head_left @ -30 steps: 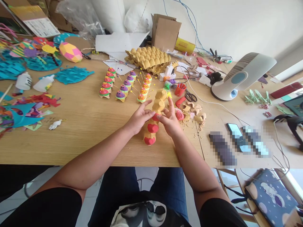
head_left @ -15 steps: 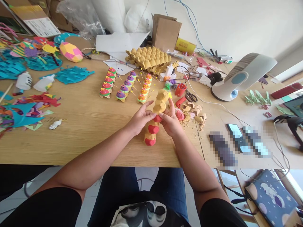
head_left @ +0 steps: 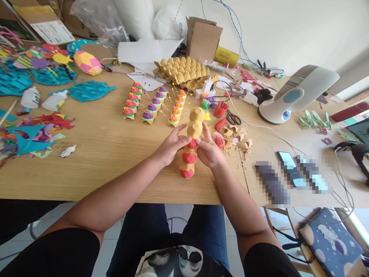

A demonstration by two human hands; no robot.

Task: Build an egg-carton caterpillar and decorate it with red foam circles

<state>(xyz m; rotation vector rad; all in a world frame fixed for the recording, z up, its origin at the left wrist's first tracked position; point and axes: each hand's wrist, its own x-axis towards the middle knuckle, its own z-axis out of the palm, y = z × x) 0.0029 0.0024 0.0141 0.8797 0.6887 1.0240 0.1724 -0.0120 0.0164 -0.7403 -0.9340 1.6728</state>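
Between my hands is a strip cut from an egg carton [head_left: 196, 125], a row of tan bumps with red clay over the near ones. My left hand [head_left: 172, 145] grips its left side, the thumb pressing on the red patch at the middle. From the right side my right hand [head_left: 210, 149] holds it too, its thumb on the same red patch. Both hands' fingertips are partly hidden behind the strip. Just beyond stand finished-looking strips: one red [head_left: 132, 100], one purple [head_left: 155, 104] and one orange [head_left: 177, 108], with pins sticking out.
Tan egg trays [head_left: 184, 71] lie at the back. A lump of red clay [head_left: 220, 140], torn carton scraps [head_left: 238, 134], scissors [head_left: 233, 118] and a red cup [head_left: 220, 109] sit to the right. Farther right are a white fan [head_left: 288, 96] and phones [head_left: 290, 163]. Coloured paper scraps [head_left: 49, 123] lie left.
The egg carton strip has turned slightly, its near end swinging right and its far end left, so it stands straighter. Both hands keep their hold, thumbs on the red clay.
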